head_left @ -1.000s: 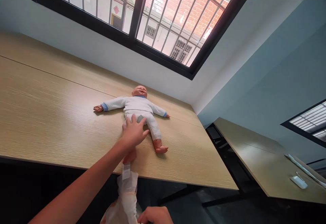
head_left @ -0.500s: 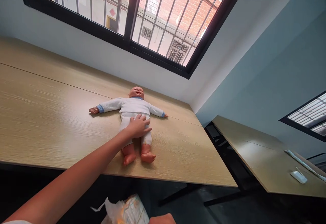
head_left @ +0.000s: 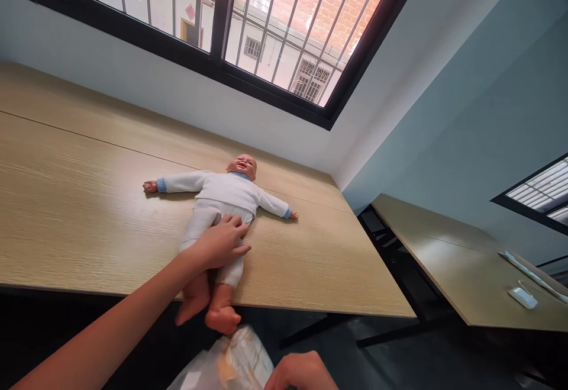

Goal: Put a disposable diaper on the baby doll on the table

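Observation:
A baby doll (head_left: 228, 192) in a white top with blue cuffs and white trousers lies face up on the wooden table. Its arms are spread and its bare feet reach past the near edge. My left hand (head_left: 224, 239) is across its upper legs, fingers curled onto the white trousers. At the bottom of the view my right hand (head_left: 304, 372) is closed beside a white diaper (head_left: 251, 357) with orange markings, and seems to grip it. The right fingertips are hidden, and the diaper is partly cut off by the frame.
The table (head_left: 89, 224) stands against the wall under a barred window (head_left: 217, 35). To the right, past a dark gap, a second table (head_left: 448, 260) bears a white device (head_left: 522, 297) and a long pale strip (head_left: 532, 274).
The doll has slid toward me with my left hand on it, and its feet now hang over the edge. My right hand and the diaper have risen further into view.

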The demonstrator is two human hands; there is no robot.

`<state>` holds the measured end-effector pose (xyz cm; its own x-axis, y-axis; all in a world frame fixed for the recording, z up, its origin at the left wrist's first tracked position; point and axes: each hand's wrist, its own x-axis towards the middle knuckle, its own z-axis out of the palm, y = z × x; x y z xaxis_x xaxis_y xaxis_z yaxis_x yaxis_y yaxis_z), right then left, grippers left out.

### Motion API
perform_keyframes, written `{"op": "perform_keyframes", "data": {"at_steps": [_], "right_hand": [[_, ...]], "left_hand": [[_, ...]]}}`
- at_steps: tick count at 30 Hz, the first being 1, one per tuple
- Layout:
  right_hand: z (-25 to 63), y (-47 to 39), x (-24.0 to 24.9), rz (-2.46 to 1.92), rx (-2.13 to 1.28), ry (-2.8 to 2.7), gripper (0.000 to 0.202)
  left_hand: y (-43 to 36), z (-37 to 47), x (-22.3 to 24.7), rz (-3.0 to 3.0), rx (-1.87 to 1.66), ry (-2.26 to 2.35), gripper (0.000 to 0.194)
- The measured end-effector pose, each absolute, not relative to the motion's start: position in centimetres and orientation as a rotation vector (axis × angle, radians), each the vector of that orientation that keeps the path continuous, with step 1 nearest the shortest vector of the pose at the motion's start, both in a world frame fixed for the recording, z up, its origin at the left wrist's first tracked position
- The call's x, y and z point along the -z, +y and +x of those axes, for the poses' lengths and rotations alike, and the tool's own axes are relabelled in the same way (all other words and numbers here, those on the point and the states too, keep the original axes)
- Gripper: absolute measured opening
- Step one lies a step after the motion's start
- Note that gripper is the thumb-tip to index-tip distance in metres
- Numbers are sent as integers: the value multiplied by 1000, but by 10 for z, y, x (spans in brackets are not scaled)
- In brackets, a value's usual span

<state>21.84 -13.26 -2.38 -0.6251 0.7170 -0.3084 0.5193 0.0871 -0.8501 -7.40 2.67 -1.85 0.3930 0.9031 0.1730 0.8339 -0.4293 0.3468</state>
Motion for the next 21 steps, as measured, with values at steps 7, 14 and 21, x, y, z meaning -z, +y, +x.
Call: {"op": "perform_keyframes", "data": {"at_steps": [7, 14, 21], "right_hand": [[248, -101, -24, -1462, -1065, -1711, 34], [252, 17, -25, -1260, -1056, -1589, 40], [243, 81, 11, -1277, -917, -1579, 37]], "left_hand": [[17, -91, 17, 2403, -579, 1536, 16], [37, -77, 4, 2456, -536, 1607, 31], [14, -36, -26, 2518, -504, 1737, 32]]}}
